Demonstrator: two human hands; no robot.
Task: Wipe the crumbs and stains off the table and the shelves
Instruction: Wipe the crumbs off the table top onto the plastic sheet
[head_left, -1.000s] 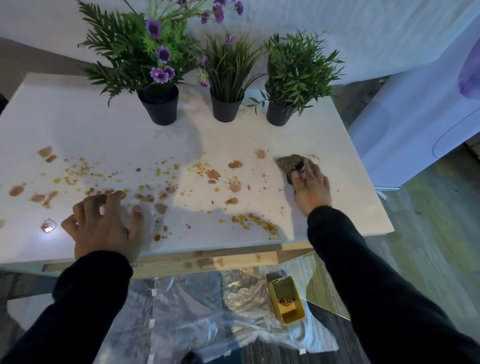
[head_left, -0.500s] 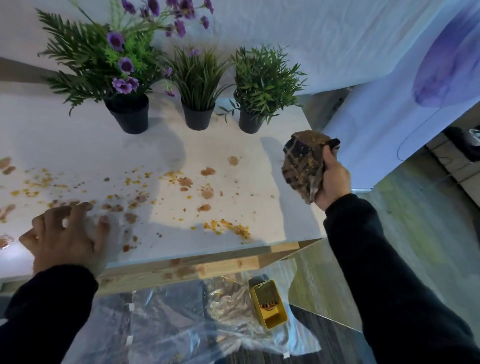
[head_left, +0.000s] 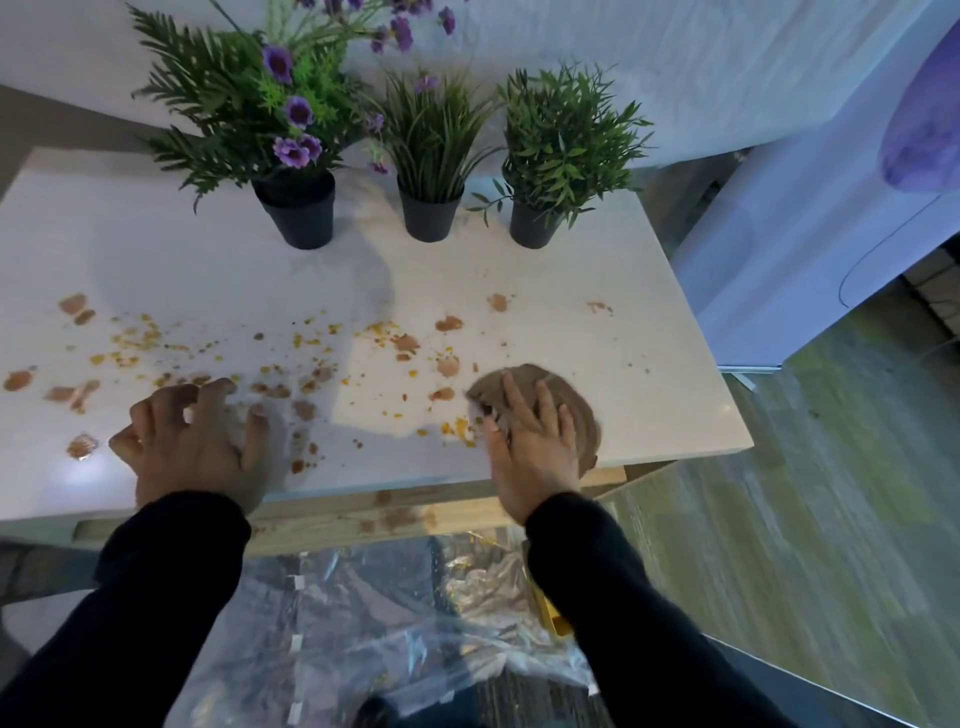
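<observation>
The right hand (head_left: 537, 447) lies flat on a brown, soiled cloth (head_left: 574, 410) near the right end of the white bench (head_left: 597, 275), its fingers straight and spread, pressing the cloth onto the top close to the near edge; the cloth shows beyond and to the right of the fingers; the left hand (head_left: 195, 441) rests on the bench at the near left, fingers bent with the tips on the surface, gripping nothing. Orange crumbs (head_left: 382, 332) are scattered in a band across the middle of the bench, with a small heap (head_left: 457, 428) just left of the cloth; brown stains (head_left: 449, 323) dot the same band, from the far left (head_left: 72, 304) to a faint smear (head_left: 600, 307) far right of the cloth. Three dark pots stand in a row along the far side: a purple-flowered plant (head_left: 298, 208) at the left, a grassy plant (head_left: 430, 208) in the middle, a leafy plant (head_left: 535, 223) at the right. More brown stains mark the wooden rail (head_left: 400, 517) under the near edge; clear plastic sheeting (head_left: 363, 623) lies on the floor below, with part of a yellow container (head_left: 553, 618) showing beside the right sleeve.
</observation>
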